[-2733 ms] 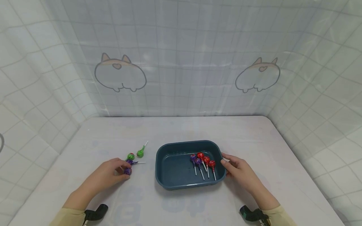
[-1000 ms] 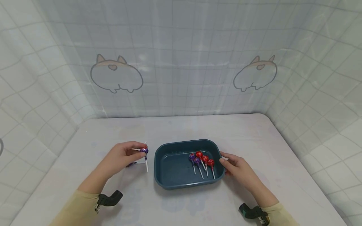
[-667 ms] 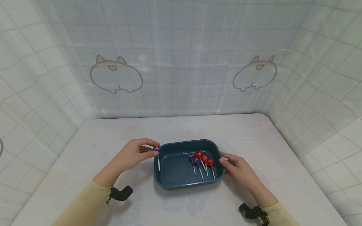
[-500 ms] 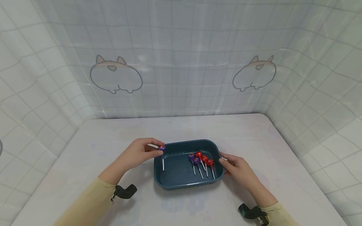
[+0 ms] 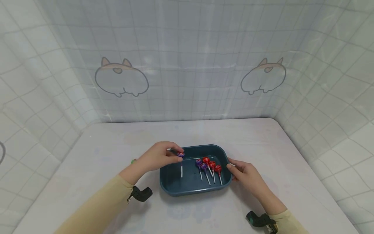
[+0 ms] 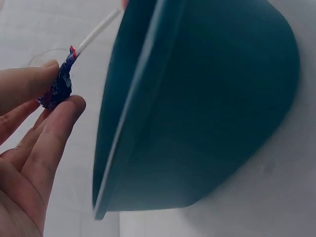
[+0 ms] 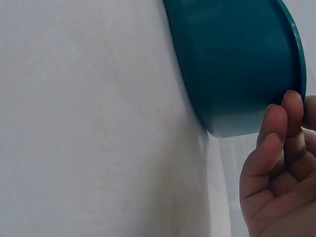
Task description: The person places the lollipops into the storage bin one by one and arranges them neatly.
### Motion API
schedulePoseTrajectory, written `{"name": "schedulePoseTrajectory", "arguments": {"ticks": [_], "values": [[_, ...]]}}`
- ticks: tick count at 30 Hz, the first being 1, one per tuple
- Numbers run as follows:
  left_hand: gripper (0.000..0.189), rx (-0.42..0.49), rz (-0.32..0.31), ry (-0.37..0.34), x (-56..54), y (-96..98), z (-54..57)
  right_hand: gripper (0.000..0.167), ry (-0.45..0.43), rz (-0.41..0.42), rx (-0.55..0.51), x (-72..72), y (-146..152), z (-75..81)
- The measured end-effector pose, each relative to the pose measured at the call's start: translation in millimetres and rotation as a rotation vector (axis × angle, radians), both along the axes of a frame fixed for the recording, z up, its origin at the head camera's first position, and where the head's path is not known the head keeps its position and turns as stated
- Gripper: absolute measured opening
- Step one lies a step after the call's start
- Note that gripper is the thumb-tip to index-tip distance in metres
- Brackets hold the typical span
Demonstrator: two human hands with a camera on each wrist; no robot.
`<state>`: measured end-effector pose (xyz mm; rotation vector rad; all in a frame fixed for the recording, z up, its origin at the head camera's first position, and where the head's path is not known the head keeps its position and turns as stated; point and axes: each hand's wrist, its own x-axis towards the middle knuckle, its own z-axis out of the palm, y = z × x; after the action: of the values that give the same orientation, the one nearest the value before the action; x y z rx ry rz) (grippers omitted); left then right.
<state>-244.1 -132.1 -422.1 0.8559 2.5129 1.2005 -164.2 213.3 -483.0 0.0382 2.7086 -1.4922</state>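
Observation:
A purple-wrapped lollipop [image 5: 180, 154] is pinched by its head between the thumb and fingertips of my left hand [image 5: 157, 158]. Its white stick hangs down over the left half of a dark teal tray [image 5: 176, 186]; in the left wrist view the lollipop [image 6: 61, 86] shows above the rim. At the tray's right end my right hand [image 5: 248, 177] grips the rim, and the right wrist view has its fingers [image 7: 274, 123] against the outer wall. Inside the tray, toward the right, lie purple lollipops [image 5: 204, 167] and several red lollipops [image 5: 212, 164], sticks toward me.
A bit of a green lollipop [image 5: 133, 161] peeks out on the table behind my left wrist, most of that spot being hidden. Sheeting with a grid pattern [image 5: 187, 65] closes off the back and both sides of the white table [image 5: 254, 136].
My left hand picked the lollipop up from the group at left and carried it rightward, over the tray's rim to above its left half. The right hand stayed on the tray.

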Motion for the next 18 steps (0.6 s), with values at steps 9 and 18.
{"name": "schedulePoseTrajectory", "arguments": {"ticks": [9, 18], "values": [[0.025, -0.177, -0.071, 0.117, -7.1, 23.9, -7.6, 0.044, 0.006, -0.012, 0.009, 0.3, -2, -0.9], [0.021, -0.236, -0.137, 0.109, -10.9, 42.9, -1.1, 0.044, 0.002, -0.02, 0.011, 0.4, -2, -2.4]]}}
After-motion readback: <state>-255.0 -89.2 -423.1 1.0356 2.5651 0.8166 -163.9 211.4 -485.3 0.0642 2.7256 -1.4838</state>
